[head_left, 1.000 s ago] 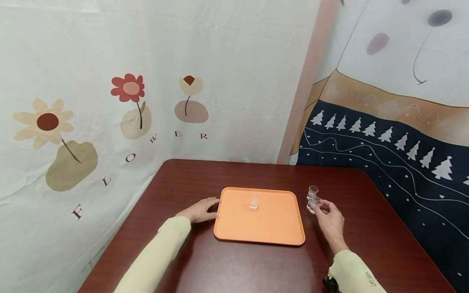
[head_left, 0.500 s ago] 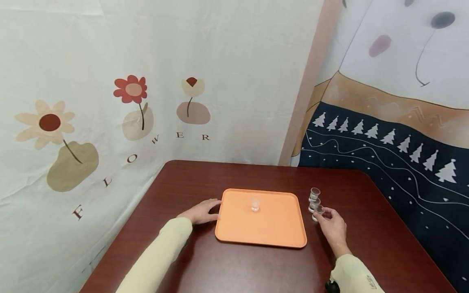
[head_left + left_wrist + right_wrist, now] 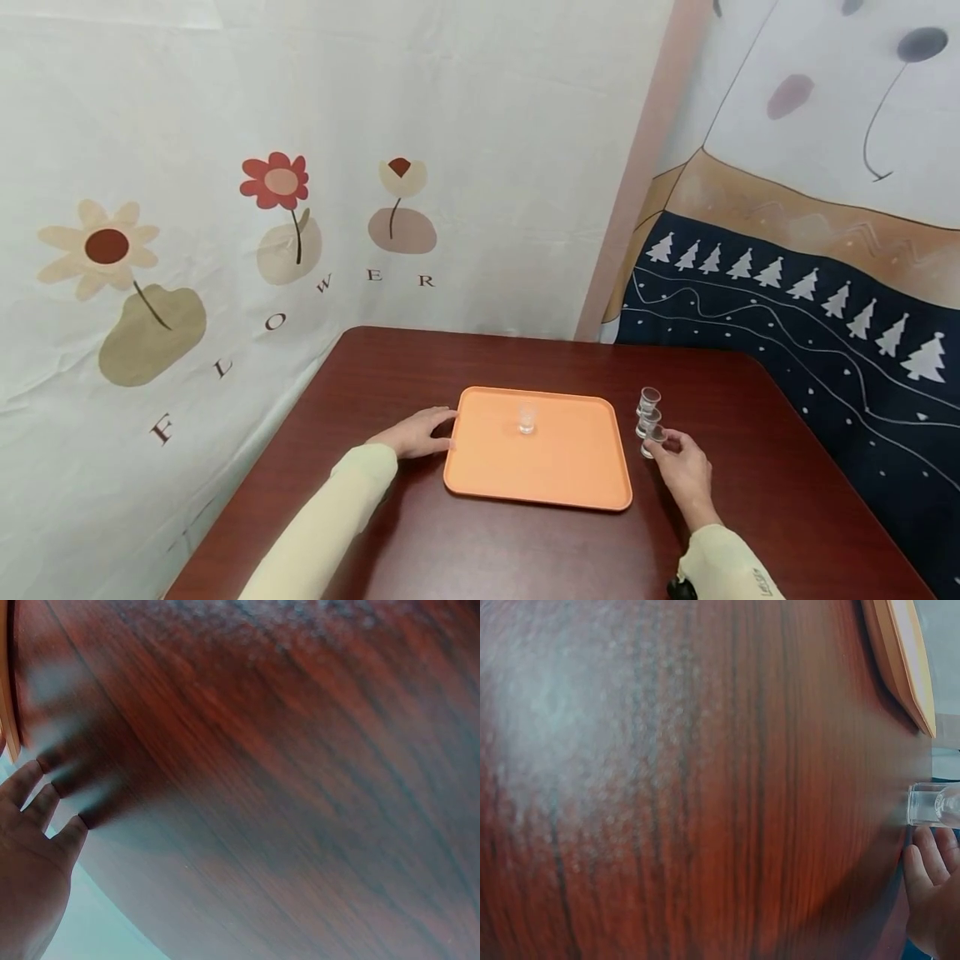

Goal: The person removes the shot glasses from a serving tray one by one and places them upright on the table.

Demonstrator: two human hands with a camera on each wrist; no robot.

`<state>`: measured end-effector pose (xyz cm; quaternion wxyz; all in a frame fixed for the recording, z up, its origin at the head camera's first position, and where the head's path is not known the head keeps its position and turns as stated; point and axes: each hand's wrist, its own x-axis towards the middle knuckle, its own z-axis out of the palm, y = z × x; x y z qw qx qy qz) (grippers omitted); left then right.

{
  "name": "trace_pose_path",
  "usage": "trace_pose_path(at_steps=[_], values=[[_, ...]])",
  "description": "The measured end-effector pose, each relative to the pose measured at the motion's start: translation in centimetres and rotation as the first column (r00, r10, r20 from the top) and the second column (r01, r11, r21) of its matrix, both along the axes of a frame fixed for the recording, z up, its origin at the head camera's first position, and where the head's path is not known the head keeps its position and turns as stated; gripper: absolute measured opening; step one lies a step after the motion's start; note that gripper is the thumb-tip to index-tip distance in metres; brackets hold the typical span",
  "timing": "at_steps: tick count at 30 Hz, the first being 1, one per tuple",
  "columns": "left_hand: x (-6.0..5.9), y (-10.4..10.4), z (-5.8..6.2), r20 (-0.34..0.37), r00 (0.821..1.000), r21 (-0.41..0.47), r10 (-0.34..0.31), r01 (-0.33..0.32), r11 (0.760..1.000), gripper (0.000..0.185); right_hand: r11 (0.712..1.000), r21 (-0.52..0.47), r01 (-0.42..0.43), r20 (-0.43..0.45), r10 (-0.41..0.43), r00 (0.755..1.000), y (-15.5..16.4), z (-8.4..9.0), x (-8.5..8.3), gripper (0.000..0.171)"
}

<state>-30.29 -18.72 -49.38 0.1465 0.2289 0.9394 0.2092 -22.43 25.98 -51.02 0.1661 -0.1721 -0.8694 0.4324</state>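
Small clear shot glasses stand upright in a row right of the orange tray [image 3: 540, 471]: a far glass [image 3: 648, 401], a middle glass [image 3: 647, 423] and a near glass [image 3: 650, 447]. My right hand [image 3: 684, 471] pinches the near one between thumb and fingers, low at the tabletop. In the right wrist view that glass [image 3: 927, 804] shows beside the fingers. Another shot glass [image 3: 527, 421] stands on the tray, toward its back. My left hand [image 3: 417, 433] touches the tray's left edge with thumb and index finger; its other fingers [image 3: 69, 836] reach straight out at the tabletop.
The dark red wooden table [image 3: 517, 550] carries the tray and glasses. Behind it hangs a pale cloth with flower prints [image 3: 274, 181]. On the right is a navy cloth [image 3: 795, 333] printed with white trees.
My right hand has brought its shot glass toward me and down to the near end of the row, uncovering the middle glass. The left hand stays at the tray. The head view has shifted slightly.
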Motion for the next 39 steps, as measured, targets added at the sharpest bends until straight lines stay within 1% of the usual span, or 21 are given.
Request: trace_pose_path(at_steps=[3, 6, 10, 15, 20, 23, 25, 29, 32, 35, 39], values=[[0.1, 0.0, -0.3, 0.006, 1.000, 0.010, 0.007, -0.007, 1.000, 0.063, 0.999, -0.044, -0.008, 0.014, 0.008, 1.000, 0.0, 0.0, 0.1, 0.059], [0.1, 0.0, -0.5, 0.015, 1.000, 0.016, 0.012, -0.012, 1.000, 0.063, 0.996, -0.093, -0.010, 0.005, 0.010, 1.000, 0.0, 0.3, 0.2, 0.070], [0.2, 0.0, -0.4, 0.015, 1.000, 0.014, 0.015, -0.015, 1.000, 0.063, 0.996, -0.094, -0.010, -0.028, 0.007, 1.000, -0.2, 1.0, 0.0, 0.076], [0.1, 0.1, -0.2, 0.003, 1.000, 0.003, 0.002, -0.002, 1.000, 0.063, 0.997, -0.073, -0.001, -0.082, -0.005, 0.997, -0.6, 2.2, -0.3, 0.075], [0.0, 0.2, -0.1, 0.015, 1.000, -0.001, 0.012, -0.012, 1.000, 0.063, 0.996, -0.084, -0.022, -0.149, 0.010, 0.989, -1.5, 3.3, -0.9, 0.072], [0.0, 0.2, -0.1, 0.016, 1.000, -0.005, 0.022, -0.021, 1.000, 0.063, 0.994, -0.099, -0.040, -0.164, 0.024, 0.986, -2.3, 3.8, -1.2, 0.072], [-0.1, 0.1, -0.1, 0.004, 1.000, -0.002, 0.018, -0.018, 1.000, 0.063, 0.994, -0.100, -0.054, -0.166, 0.037, 0.985, -2.8, 4.1, -1.4, 0.071], [-0.3, 0.1, -0.1, -0.008, 1.000, 0.008, 0.015, -0.015, 1.000, 0.064, 0.993, -0.082, -0.087, -0.168, 0.072, 0.983, -3.8, 4.6, -1.8, 0.067], [-0.2, 0.1, -0.1, -0.011, 1.000, -0.001, 0.012, -0.012, 1.000, 0.063, 0.990, -0.065, -0.123, -0.180, 0.110, 0.978, -4.5, 4.6, -2.0, 0.061], [0.0, 0.1, -0.2, -0.012, 1.000, -0.014, 0.011, -0.011, 1.000, 0.063, 0.984, -0.066, -0.162, -0.187, 0.148, 0.971, -5.3, 4.1, -2.1, 0.058], [0.0, 0.1, -0.2, -0.016, 1.000, -0.026, 0.010, -0.010, 1.000, 0.063, 0.970, -0.120, -0.209, -0.173, 0.187, 0.967, -6.4, 3.7, -2.4, 0.057]])
